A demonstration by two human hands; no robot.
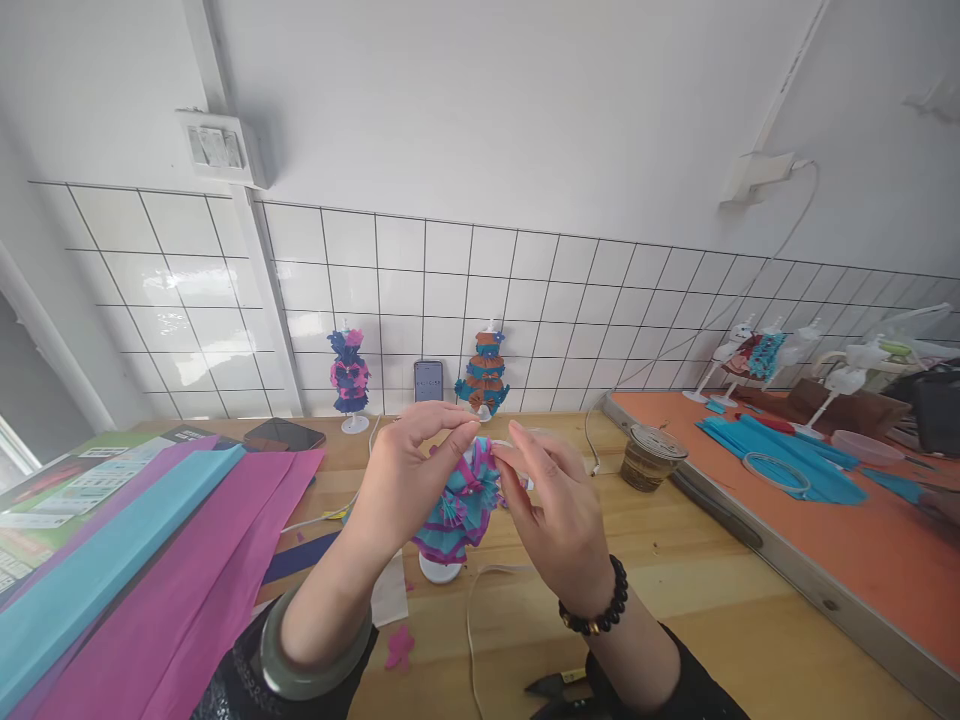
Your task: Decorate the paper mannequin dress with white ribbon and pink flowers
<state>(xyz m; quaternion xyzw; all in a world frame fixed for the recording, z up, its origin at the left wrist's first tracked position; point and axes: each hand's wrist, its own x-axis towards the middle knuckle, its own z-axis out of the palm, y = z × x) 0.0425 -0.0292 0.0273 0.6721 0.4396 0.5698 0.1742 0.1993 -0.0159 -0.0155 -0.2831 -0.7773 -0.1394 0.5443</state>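
Note:
A small dress of pleated turquoise and purple paper [461,520] stands on a mannequin with a round white base [441,570], tilted a little, between my hands. My left hand [420,475] is at its upper left, thumb and forefinger pinched together by the top; what lies between them is hidden. On the other side my right hand [555,510], with a black bead bracelet above it, pinches the upper right edge of the dress. Below lies a pink paper flower cutout [400,648]. Scissors [559,684] lie near the front edge, partly hidden by my right sleeve.
Pink and blue paper sheets [187,560] cover the left side. Two dressed mannequins [349,375] and a phone [428,380] stand by the tiled wall. A lidded cup [651,458] sits beside the raised orange table [780,540]. A white cable [474,620] crosses the wood.

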